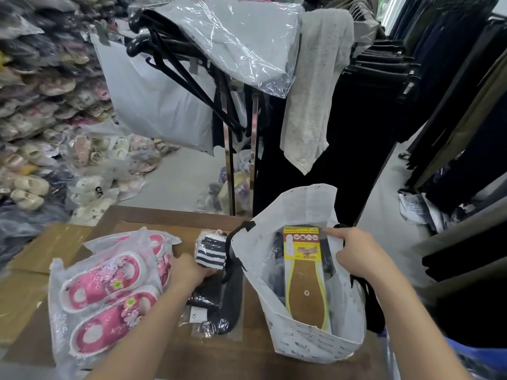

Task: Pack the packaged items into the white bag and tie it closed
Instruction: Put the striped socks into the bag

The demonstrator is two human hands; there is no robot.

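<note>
The white bag [307,341] stands open on the right of the brown table [170,226], with black handles. Inside it a yellow-edged insole pack [306,283] stands upright among dark items. My right hand [359,253] grips the bag's right rim and holds it open. My left hand [189,268] rests on a black-and-white striped sock bundle [211,252] just left of the bag. Below that lies a clear packet of black socks [216,308]. Two clear packets of pink slippers [107,294] lie at the left of the table.
A clothes rack [230,149] with black hangers, a plastic-wrapped grey garment and a pale cloth stands behind the table. Piles of bagged shoes [49,111] fill the left side. Dark trousers [452,105] hang on the right. A cardboard box [41,250] sits at the table's left.
</note>
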